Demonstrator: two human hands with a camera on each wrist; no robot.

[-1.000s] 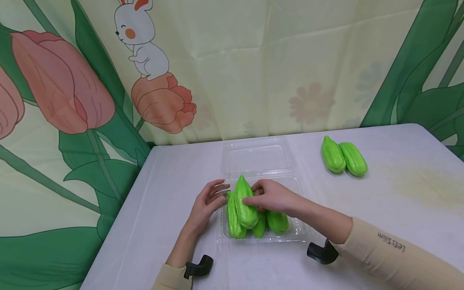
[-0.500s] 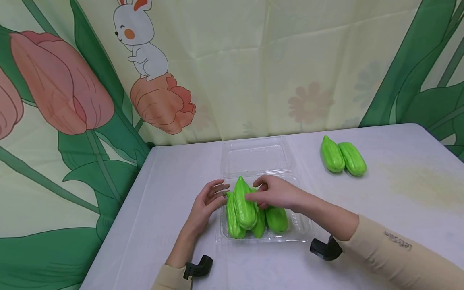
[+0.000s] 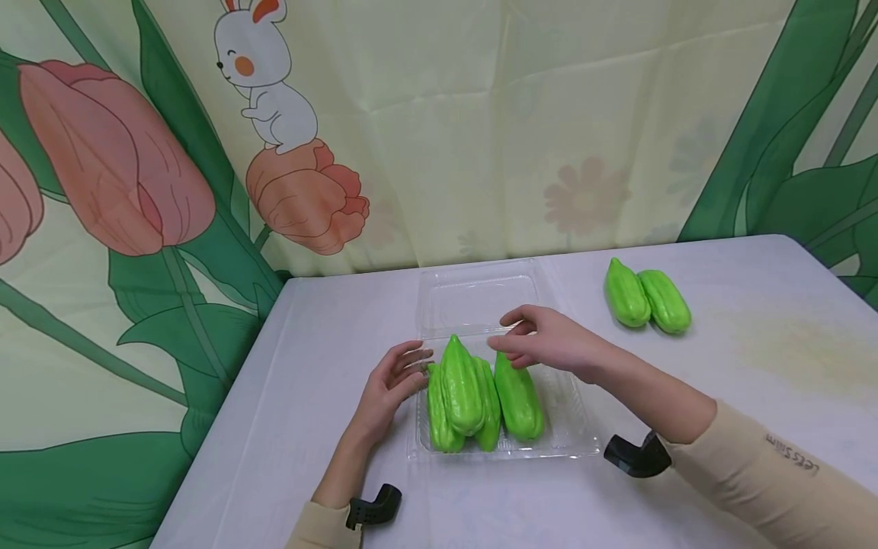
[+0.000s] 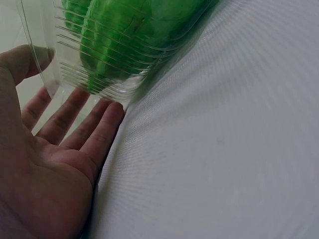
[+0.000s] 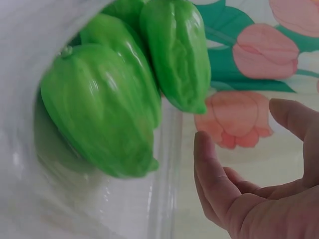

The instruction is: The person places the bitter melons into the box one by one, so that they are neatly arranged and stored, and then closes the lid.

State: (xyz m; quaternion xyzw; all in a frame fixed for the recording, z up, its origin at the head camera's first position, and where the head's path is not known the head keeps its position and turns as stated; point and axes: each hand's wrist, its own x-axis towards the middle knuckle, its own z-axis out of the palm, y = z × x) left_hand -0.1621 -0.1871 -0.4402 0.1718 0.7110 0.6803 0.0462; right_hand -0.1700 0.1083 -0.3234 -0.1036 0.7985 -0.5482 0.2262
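In the head view, several green ridged gourds lie in the clear plastic clamshell box (image 3: 565, 423). One gourd (image 3: 462, 389) is stacked on top of others at the left, its pointed end facing away. Beside that stack rests another gourd (image 3: 519, 404), also seen in the right wrist view as the nearest gourd (image 5: 97, 112). My left hand (image 3: 389, 390) is at the box's left side; the left wrist view shows its straight fingers (image 4: 102, 130) against the ribbed wall. My right hand (image 3: 552, 343) hovers over the box's back right part, fingers loosely bent, holding nothing.
The box's clear lid (image 3: 483, 301) lies folded back behind it. Two more green gourds (image 3: 648, 297) sit side by side at the table's back right. A white cloth covers the table (image 3: 329, 328), and a printed curtain (image 3: 466, 152) hangs behind its far edge.
My right hand has let go of the top gourd in the stack and moved right and back, uncovering the gourd at the right. The left hand has stayed in place.
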